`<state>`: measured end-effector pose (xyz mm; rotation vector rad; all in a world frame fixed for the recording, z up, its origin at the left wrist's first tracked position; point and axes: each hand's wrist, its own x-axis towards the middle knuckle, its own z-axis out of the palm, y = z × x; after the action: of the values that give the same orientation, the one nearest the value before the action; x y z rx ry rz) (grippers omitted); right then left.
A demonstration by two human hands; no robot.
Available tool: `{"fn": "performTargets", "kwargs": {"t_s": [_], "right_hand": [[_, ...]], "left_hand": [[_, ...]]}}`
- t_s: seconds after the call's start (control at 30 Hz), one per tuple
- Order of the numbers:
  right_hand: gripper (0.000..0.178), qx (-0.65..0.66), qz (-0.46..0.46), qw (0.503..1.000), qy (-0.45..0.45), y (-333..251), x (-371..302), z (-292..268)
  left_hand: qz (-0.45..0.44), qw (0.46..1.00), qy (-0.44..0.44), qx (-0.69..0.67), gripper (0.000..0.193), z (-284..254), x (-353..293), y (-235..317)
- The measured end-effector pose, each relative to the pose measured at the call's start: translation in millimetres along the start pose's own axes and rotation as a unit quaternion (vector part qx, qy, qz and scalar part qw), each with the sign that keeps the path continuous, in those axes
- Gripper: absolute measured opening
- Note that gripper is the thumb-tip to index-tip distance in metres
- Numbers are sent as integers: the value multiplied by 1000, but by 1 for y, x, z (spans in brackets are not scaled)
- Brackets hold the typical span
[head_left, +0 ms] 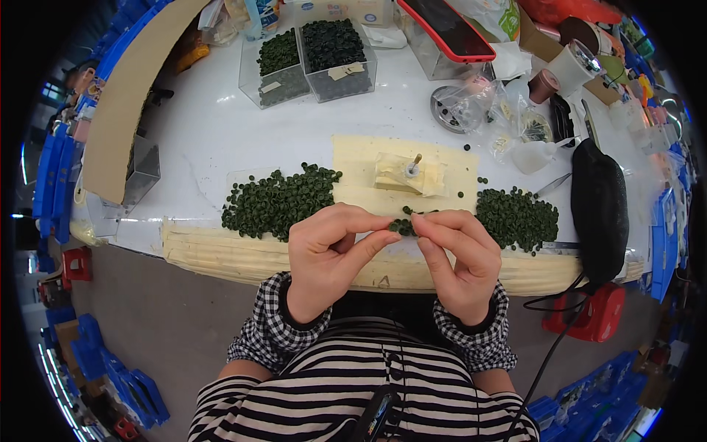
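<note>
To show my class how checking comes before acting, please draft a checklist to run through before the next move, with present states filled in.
1. Left hand and right hand clear of the peg: ok, both are nearer the body.
2. Left pile of green pieces separate from right pile: ok.
3. All pieces gathered: not ok, a loose piece lies away from both piles.
4. Pieces firmly held by the fingers: cannot tell, too small.
5. Phone away from both piles: ok, at the bench's far side.
</note>
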<state>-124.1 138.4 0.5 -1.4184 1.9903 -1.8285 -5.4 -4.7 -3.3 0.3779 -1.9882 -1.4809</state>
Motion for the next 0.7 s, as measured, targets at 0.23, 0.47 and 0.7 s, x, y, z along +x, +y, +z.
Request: {"fn": "performTargets", "kwargs": {"t_s": [0.23,0.47,0.7], "right_hand": [[24,-29,19,997,64,8,0,-15],[22,-25,39,994,96,15,-5,-21],[16,-66,-1,994,85,10,-1,-18]], "left_hand": [[21,974,-104,202,17,10,4,-10],[-126,979,-21,-160,26,1,7,-8],[-289,786,61,-543,36,-17,6,7]]}}
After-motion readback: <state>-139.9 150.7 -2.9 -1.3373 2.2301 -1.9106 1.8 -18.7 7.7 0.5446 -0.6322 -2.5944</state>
